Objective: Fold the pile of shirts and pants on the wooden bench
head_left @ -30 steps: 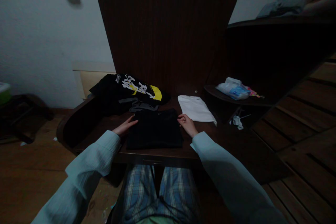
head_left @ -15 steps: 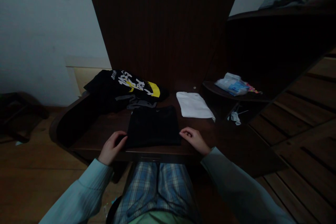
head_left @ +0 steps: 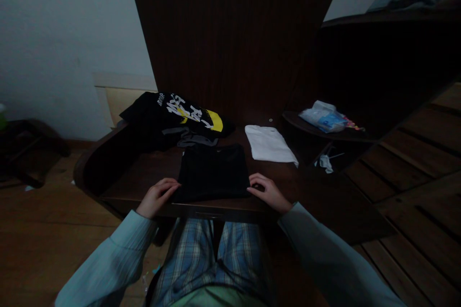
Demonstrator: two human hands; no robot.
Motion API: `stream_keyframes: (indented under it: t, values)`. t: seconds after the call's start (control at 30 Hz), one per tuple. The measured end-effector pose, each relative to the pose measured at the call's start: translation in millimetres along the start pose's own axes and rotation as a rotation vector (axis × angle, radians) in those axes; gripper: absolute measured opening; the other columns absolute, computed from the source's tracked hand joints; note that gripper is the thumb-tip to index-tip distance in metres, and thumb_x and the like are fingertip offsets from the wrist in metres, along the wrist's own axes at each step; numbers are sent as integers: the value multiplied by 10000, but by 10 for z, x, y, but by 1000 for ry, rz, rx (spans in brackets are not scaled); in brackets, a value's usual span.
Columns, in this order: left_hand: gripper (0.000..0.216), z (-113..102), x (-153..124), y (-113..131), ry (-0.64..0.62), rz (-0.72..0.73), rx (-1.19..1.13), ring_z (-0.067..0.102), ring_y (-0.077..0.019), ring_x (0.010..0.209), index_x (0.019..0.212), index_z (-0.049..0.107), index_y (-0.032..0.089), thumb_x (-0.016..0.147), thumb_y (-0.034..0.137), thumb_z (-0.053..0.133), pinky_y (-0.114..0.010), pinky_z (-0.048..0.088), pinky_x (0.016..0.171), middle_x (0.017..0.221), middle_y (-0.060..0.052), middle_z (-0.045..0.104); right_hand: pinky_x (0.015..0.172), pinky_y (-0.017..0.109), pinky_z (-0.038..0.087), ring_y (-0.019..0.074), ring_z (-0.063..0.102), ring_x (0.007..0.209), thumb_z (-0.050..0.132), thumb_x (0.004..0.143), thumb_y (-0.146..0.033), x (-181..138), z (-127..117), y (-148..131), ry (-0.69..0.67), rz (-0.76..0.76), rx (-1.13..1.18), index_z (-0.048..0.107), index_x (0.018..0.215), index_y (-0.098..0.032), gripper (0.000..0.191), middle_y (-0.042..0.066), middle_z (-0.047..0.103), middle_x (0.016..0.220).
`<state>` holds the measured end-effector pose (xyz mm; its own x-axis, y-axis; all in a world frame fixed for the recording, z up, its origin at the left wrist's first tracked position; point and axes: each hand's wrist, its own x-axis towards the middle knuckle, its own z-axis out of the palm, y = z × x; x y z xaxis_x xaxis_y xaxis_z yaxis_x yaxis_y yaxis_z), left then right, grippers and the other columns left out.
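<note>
Step in hand: the edges of the folded black garment seem to be getting straightened, judging by a hand at either side of it.
Left hand: thumb and fingertips brought together at the garment's left edge, towards the near corner; whether cloth is pinched between them, I cannot tell.
Right hand: fingers curled and thumb forward, tips at the right edge; a firm grip cannot be made out here either.
Next move calls for: in my judgement, an even, light touch on both sides, so that the layers keep their alignment.
Folded black garment: flat on the desk, close to its front edge, between the two hands; a compact, roughly rectangular bundle, its near side a little wider, with a small pale mark near the far edge. The dark cloth in dim light hides most creases and layers.
Printed black garment: loosely heaped behind and to the left, with white lettering and a yellow patch.
White garment: folded flat, behind and to the right.
</note>
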<state>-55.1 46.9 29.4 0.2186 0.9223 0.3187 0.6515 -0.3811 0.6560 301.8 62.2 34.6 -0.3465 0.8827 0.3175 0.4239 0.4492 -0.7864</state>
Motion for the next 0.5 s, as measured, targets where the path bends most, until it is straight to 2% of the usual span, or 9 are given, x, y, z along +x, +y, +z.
stream_keyframes:
  t: [0.07,0.17,0.3,0.37,0.5]
  values:
    - [415,-22,-2,24,-38,15,-6,597,-191,823,795,657,200,772,542,423,-318,484,776,833,-63,629,663,290,445,174,552,788,588,728,-319,-1,1,-4,0,8,2,592,672,-197,135,58,586,848]
    - [336,-42,-21,88,-99,43,32,585,-179,785,836,630,207,721,505,525,-300,482,728,818,-44,619,639,278,462,165,549,780,585,728,-316,-4,4,6,34,47,25,575,670,-199,132,62,583,874]
    - [438,-40,-54,147,-174,76,92,571,-199,835,907,593,206,568,467,684,-316,472,738,895,-46,606,693,289,499,182,551,885,609,691,-357,2,14,64,110,128,174,569,644,-192,176,73,550,962]
    - [473,-32,-61,150,-178,85,107,563,-212,884,930,584,210,535,436,714,-329,461,772,943,-52,599,704,295,509,189,550,903,629,664,-373,10,20,97,147,156,210,579,641,-190,190,76,540,968]
    - [377,-14,-57,150,-147,75,94,566,-208,878,886,592,203,581,405,684,-329,451,779,913,-48,599,645,285,513,182,560,820,644,639,-390,30,30,147,209,158,160,587,631,-194,204,60,552,849]
